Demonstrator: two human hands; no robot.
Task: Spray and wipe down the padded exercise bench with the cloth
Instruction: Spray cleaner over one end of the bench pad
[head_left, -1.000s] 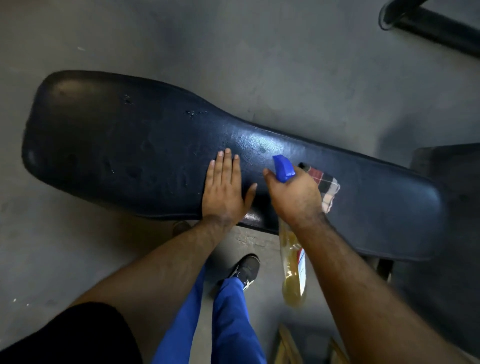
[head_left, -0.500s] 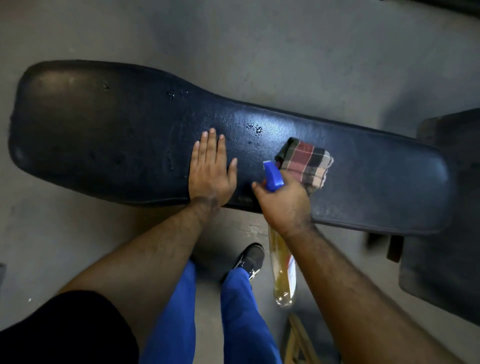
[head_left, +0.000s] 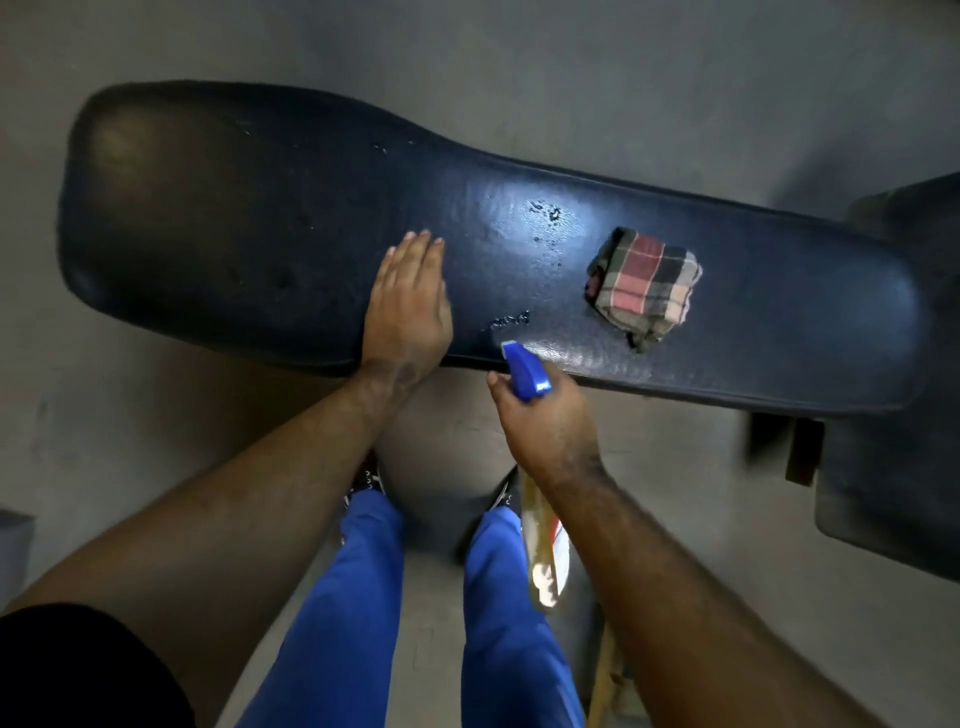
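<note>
The black padded bench (head_left: 234, 223) stretches across the view, wider at its left end, with wet droplets near its middle. My left hand (head_left: 408, 306) lies flat on the pad's near edge, fingers together, holding nothing. My right hand (head_left: 545, 421) grips a spray bottle (head_left: 524, 371) with a blue nozzle and amber liquid, held just off the near edge, nozzle pointing at the pad. A folded plaid cloth (head_left: 644, 283) in red, green and cream lies loose on the pad to the right of the droplets, apart from both hands.
Grey concrete floor (head_left: 519, 62) surrounds the bench. A second dark pad (head_left: 893, 493) sits at the right, beyond the bench's narrow end. My legs in blue trousers (head_left: 509, 623) and dark shoes stand below the near edge. A wooden piece (head_left: 605, 670) shows by my right leg.
My right hand has drawn back with the bottle from above the pad to its near edge, uncovering the cloth. My left hand stays flat on the pad. Fresh droplets appear mid-pad.
</note>
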